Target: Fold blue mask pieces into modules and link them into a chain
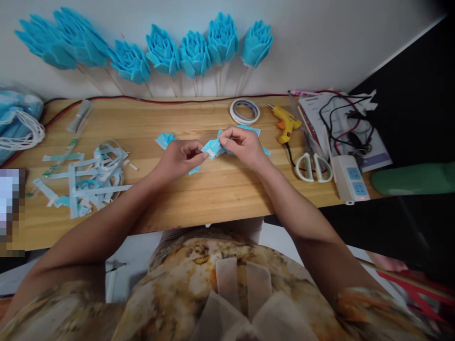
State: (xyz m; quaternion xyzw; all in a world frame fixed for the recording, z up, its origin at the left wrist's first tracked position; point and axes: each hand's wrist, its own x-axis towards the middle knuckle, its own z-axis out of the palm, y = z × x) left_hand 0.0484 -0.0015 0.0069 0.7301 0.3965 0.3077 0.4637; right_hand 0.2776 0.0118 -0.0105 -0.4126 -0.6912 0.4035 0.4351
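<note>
Both my hands meet over the middle of the wooden table (199, 199). My left hand (179, 157) and my right hand (241, 144) each pinch one end of a small folded piece of blue fabric (213, 148), held just above the tabletop. Its white edge faces me. More blue pieces lie under my right hand, partly hidden. A loose blue scrap (165, 139) rests just left of my left hand.
Several blue fabric flowers on sticks (194, 52) lean on the wall. A tape roll (244, 111), yellow glue gun (285, 123), white scissors (313, 166) and power strip (350, 179) lie at right. A pile of cut strips (87, 177) and blue masks (16, 121) lie at left.
</note>
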